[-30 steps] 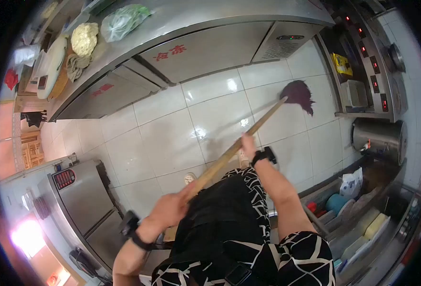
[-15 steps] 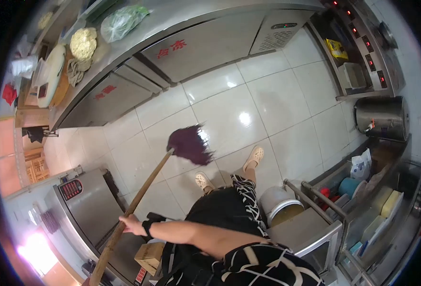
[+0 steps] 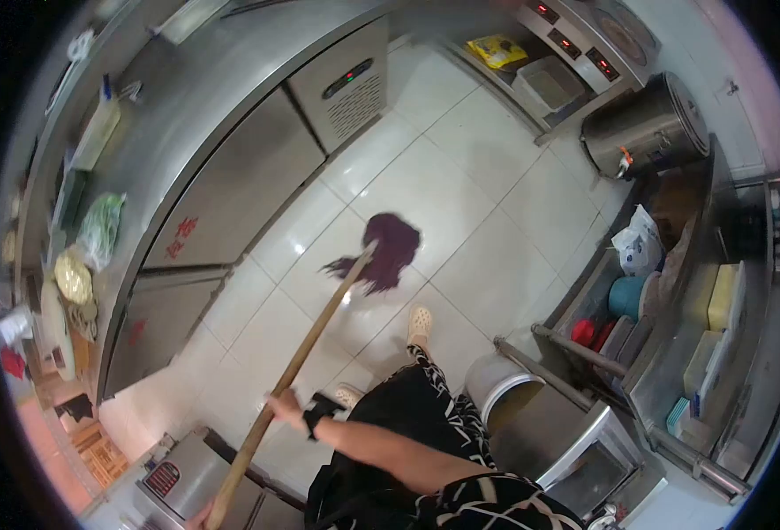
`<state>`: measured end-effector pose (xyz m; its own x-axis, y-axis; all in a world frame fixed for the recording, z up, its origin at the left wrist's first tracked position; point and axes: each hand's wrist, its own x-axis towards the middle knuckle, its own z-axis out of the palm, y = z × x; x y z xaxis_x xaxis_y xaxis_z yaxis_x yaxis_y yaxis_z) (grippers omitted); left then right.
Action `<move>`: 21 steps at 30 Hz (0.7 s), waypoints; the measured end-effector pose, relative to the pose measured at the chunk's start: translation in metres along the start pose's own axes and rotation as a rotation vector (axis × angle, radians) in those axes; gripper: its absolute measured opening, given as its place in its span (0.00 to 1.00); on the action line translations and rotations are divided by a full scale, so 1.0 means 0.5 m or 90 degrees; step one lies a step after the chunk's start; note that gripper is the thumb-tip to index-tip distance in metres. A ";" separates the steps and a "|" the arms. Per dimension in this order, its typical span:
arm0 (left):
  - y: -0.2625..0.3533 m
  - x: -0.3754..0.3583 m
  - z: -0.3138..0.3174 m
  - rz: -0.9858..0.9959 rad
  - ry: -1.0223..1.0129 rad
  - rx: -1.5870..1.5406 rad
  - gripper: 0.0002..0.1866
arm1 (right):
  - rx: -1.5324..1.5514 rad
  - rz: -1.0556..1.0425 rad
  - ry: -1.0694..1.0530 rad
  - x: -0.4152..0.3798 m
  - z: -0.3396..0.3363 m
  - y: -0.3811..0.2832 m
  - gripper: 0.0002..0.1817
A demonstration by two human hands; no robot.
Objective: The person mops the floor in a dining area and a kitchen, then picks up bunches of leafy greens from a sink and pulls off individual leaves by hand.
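Note:
A mop with a long wooden handle (image 3: 312, 340) and a dark purple head (image 3: 396, 252) slants across the view. Its strands lie on the white tiles in front of my feet. My right hand (image 3: 286, 409), below a black wristband, is wrapped around the middle of the handle. At the bottom edge, my left hand (image 3: 199, 518) shows only in part, closed at the upper part of the handle.
A steel counter refrigerator (image 3: 240, 181) runs along the left. To the right stand a white bucket (image 3: 498, 382), a steel rack (image 3: 624, 358) and a steel drum (image 3: 646, 128). A control-panel appliance (image 3: 173, 481) is at lower left. The tiled floor (image 3: 460, 185) looks shiny.
The view has turned right. The mop head's strands have swung from trailing right to trailing toward me and left. Both hands keep hold of the handle, and my feet have shifted.

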<state>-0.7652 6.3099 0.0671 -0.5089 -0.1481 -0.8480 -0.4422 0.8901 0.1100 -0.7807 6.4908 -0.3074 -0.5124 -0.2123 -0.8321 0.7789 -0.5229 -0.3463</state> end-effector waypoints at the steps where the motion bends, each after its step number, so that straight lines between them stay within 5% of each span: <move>1: -0.015 0.084 0.039 0.053 -0.031 -0.072 0.23 | -0.037 -0.026 0.049 0.025 -0.097 -0.064 0.30; 2: 0.146 0.094 0.102 0.272 -0.040 0.114 0.24 | -0.037 -0.038 0.160 0.015 -0.194 -0.146 0.31; 4: 0.248 0.241 0.233 0.177 -0.133 0.009 0.35 | -0.179 -0.143 0.355 0.094 -0.401 -0.243 0.36; 5: 0.392 0.260 0.303 0.378 -0.118 -0.009 0.35 | -0.268 -0.132 0.402 0.136 -0.519 -0.294 0.37; 7: 0.614 0.302 0.418 0.256 -0.247 -0.035 0.37 | 0.007 -0.265 0.445 0.072 -0.728 -0.457 0.22; 8: 0.693 0.340 0.492 0.335 -0.335 -0.103 0.39 | 0.090 -0.348 0.564 0.150 -0.850 -0.470 0.19; 9: 0.804 0.313 0.537 0.242 -0.447 -0.176 0.40 | 0.178 -0.370 0.561 0.040 -0.898 -0.557 0.17; 11: 0.866 0.319 0.678 0.285 -0.435 -0.174 0.39 | -0.074 -0.475 0.695 0.115 -1.124 -0.541 0.17; 15: 0.822 0.332 0.708 0.225 -0.526 -0.202 0.39 | -0.017 -0.413 0.660 0.063 -1.153 -0.451 0.13; 17: 0.774 0.327 0.629 0.243 -0.483 -0.083 0.39 | -0.064 -0.347 0.751 -0.008 -1.020 -0.398 0.13; 18: 0.720 0.322 0.593 0.254 -0.457 -0.021 0.38 | -0.062 -0.190 0.677 -0.018 -0.962 -0.355 0.25; 19: 0.633 0.322 0.563 0.310 -0.400 0.003 0.37 | -0.088 -0.184 0.603 0.018 -0.912 -0.266 0.26; 20: 0.547 0.320 0.509 0.272 -0.366 0.080 0.36 | 0.090 -0.186 0.508 0.053 -0.828 -0.175 0.28; 21: 0.465 0.311 0.460 0.379 -0.294 0.126 0.37 | 0.017 -0.251 0.623 0.016 -0.720 -0.140 0.30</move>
<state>-0.7774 6.5931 -0.1587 -0.2405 0.5354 -0.8096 -0.0293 0.8297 0.5574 -0.7092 6.8231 -0.4460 -0.2031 0.7290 -0.6537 0.6070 -0.4301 -0.6682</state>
